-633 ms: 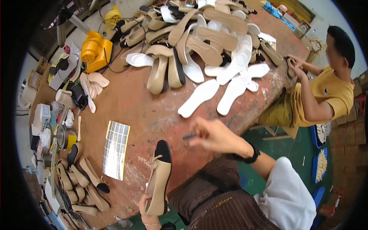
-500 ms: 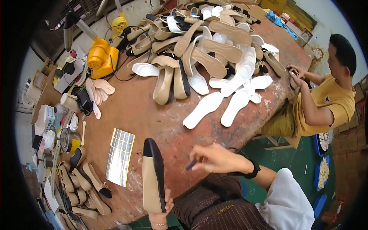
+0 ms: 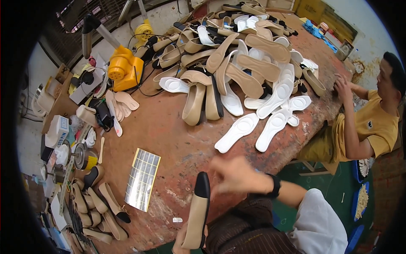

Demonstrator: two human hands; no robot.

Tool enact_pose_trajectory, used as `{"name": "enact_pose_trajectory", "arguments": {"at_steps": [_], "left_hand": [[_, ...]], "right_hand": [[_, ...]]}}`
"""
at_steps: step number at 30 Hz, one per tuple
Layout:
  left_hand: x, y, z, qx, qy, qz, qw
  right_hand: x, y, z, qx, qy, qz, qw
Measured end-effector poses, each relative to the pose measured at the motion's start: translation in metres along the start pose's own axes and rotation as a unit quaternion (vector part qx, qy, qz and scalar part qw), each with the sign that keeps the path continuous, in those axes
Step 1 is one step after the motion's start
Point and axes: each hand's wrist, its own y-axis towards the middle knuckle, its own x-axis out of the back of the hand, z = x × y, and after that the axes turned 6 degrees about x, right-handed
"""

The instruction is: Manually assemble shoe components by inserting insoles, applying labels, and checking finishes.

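Observation:
My left hand is wrapped round the heel end of a beige flat shoe with a black toe cap, held toe up near the table's front edge. The sole side is turned to the right. Beside its toe, my right hand is smeared by motion, so its fingers and anything in them cannot be made out. A small white tag lies on the table left of the shoe. Farther left is a silvery sticker sheet marked off in a grid.
A large heap of beige shoes and insoles covers the table's back, with white insoles in front. More flat shoes lie at the left, near a metal can. A yellow machine stands behind. A co-worker sits at the right.
The shoe in my left hand has moved right and lower and turned slightly. My right hand held a small dark piece before and is now blurred near the toe. The white tag has come into view.

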Motion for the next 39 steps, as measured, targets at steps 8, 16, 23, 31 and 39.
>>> {"name": "enact_pose_trajectory", "arguments": {"at_steps": [8,16,23,31,39], "left_hand": [[-0.014,0.006,-0.049,-0.115,0.212,-0.279,0.929],[-0.011,-0.008,-0.036,-0.249,0.502,-0.472,0.681],[-0.013,0.012,-0.014,-0.337,0.669,-0.49,0.446],[0.001,-0.022,0.003,-0.35,0.671,-0.453,0.472],[0.044,0.003,0.034,-0.446,0.551,-0.446,0.546]], "right_hand": [[0.106,0.092,-0.213,-0.038,-0.388,-0.34,0.856],[0.067,0.088,-0.14,-0.19,-0.308,-0.156,0.919],[0.077,0.022,-0.028,-0.204,0.327,-0.254,0.887],[0.021,-0.011,-0.012,-0.159,0.237,-0.09,0.954],[-0.079,0.002,0.029,0.211,-0.078,0.082,0.971]]}}
